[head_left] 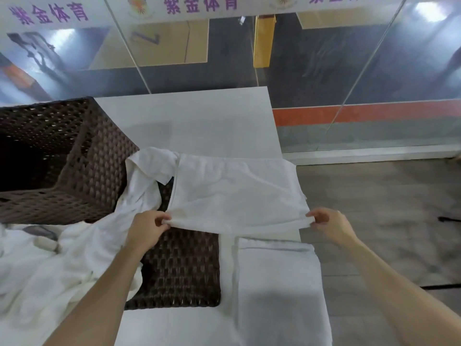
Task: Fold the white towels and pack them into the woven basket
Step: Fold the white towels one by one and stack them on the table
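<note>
A white towel [234,193] is stretched between my hands above the table, its far part lying on the white tabletop. My left hand [147,228] pinches its near left corner and my right hand [329,226] pinches its near right corner. Under the towel's left part sits a dark brown woven basket [182,268]. A second, larger woven basket [74,171] stands at the left, open side up. Another white towel [277,288] lies flat on the table near me at the right. A pile of loose white towels [45,270] covers the near left.
The white table [189,121] ends at the right, where grey floor [389,211] shows. A glass wall [324,66] stands behind the table. A small grey object [45,242] lies among the towels at the left.
</note>
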Available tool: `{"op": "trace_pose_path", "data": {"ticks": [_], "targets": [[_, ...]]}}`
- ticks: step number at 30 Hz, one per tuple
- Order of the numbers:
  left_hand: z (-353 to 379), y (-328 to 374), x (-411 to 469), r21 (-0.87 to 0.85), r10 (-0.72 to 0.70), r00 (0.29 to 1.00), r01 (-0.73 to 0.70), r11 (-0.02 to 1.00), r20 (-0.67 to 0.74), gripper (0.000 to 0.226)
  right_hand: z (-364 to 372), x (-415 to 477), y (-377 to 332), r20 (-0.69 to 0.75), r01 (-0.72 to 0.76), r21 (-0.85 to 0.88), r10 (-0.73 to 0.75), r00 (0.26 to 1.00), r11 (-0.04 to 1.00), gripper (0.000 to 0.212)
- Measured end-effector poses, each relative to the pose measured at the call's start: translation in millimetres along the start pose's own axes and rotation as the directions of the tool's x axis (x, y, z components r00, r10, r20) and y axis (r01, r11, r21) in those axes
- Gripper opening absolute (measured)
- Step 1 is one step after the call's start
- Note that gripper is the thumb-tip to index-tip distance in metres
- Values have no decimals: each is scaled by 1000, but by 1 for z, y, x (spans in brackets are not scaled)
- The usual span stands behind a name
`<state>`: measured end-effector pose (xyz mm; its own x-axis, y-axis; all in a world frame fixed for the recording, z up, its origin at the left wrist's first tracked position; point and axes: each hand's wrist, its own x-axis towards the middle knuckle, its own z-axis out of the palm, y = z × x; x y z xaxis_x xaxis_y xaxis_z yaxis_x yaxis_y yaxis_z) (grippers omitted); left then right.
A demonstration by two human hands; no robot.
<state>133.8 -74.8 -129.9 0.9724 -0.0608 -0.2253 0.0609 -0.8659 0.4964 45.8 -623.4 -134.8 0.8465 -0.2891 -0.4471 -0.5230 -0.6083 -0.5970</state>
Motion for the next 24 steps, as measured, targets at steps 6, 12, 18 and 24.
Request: {"op": "trace_pose_path", "data": {"ticks": [6, 12, 18, 24], "targets": [[-31, 20, 17, -22, 149, 970, -156, 987, -190, 15, -12, 15, -29, -113, 0, 118, 13, 993, 993, 36], [-48, 22, 15, 94, 133, 990, -137, 986, 47, 22, -19, 24, -37, -4, -72, -47, 72, 997, 996, 37], [-5, 1, 27, -90, -293, 915, 328, 940, 279, 55, 8, 34, -18, -11, -267, -172, 269, 963, 948, 25], [32, 5, 68, -168, -492, 828, 543, 823, 268, 125, 42, 53, 5, 148, -584, 230, 565, 812, 779, 64]]}}
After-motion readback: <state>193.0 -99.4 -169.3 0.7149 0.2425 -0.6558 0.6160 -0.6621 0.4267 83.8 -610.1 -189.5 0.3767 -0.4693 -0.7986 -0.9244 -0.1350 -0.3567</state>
